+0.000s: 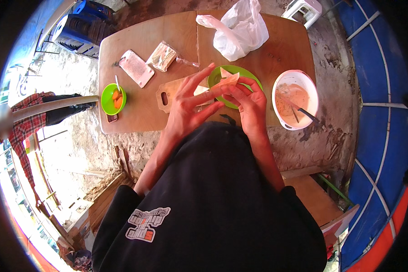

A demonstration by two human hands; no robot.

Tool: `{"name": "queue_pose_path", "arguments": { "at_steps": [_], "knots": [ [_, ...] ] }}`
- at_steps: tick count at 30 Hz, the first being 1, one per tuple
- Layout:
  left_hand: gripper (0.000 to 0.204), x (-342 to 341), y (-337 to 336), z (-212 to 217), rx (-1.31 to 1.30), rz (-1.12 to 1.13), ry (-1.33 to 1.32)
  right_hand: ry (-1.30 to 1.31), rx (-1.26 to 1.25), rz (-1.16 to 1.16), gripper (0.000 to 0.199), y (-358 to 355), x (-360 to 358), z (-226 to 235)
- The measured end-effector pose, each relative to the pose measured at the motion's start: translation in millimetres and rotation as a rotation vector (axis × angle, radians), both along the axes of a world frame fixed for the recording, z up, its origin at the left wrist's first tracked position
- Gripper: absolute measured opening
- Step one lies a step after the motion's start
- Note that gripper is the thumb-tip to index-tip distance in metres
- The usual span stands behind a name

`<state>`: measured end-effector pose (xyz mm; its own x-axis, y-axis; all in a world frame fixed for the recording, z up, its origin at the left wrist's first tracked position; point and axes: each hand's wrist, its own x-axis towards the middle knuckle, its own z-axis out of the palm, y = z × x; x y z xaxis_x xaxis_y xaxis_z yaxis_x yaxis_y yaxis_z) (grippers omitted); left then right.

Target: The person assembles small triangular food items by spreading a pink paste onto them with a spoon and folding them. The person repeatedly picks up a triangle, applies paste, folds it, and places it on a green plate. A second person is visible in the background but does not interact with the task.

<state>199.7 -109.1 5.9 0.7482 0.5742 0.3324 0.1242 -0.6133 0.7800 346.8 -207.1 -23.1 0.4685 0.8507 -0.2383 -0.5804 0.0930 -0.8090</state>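
Above the round green plate (pixel 244 71), our right hand (pixel 249 103) pinched a thin, pale, folded wrapper (pixel 230 80), our left hand (pixel 187 102) spread beside it; we judged it light, soft, tearable, best held by its edges.

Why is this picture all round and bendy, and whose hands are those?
There's no robot here! A person wears a camera on their head, looking down. Its very wide lens bends straight edges. The black top is the person's own clothing.

The right hand pinches a thin, pale, folded piece. The left hand is close by, fingers spread; I can't tell if it touches the piece.

On the brown table are a green plate, a wooden board, a white plastic bag, a green bowl with orange chunks, and a white tub of pinkish-orange mixture with a dark-handled tool in it.
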Motion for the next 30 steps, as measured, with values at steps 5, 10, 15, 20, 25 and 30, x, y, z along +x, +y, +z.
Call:
{"name": "queue_pose_path", "arguments": {
  "at_steps": [5, 10, 15, 20, 25, 30],
  "knots": [
    [0.037, 3.3, -2.0, -7.5, -0.349, 0.156, 0.019, 0.005, 0.015, -0.012, 0.026, 2.2, -3.6, -2.1],
    [0.017, 5.6, -0.7, -14.7, -0.739, 0.191, -0.059, -0.013, 0.025, 0.053, 0.028, -1.5, -5.5, -1.1],
    [0.016, -1.6, 0.7, -14.9, -0.844, 0.122, -0.076, -0.013, 0.011, 0.092, 0.026, -6.3, 1.7, -1.9],
    [0.017, -4.3, 1.3, -14.1, -0.819, 0.098, -0.034, -0.046, 0.019, 0.146, 0.022, -6.4, 4.6, -6.6],
    [0.017, -6.3, -0.5, -14.1, -0.854, 0.097, -0.064, 0.012, 0.021, 0.122, 0.021, -7.8, 2.2, -10.1],
    [0.017, -9.2, 0.7, -14.9, -0.788, 0.08, -0.004, -0.005, 0.019, 0.128, 0.021, -9.9, 4.2, -10.4]
  ]
}}
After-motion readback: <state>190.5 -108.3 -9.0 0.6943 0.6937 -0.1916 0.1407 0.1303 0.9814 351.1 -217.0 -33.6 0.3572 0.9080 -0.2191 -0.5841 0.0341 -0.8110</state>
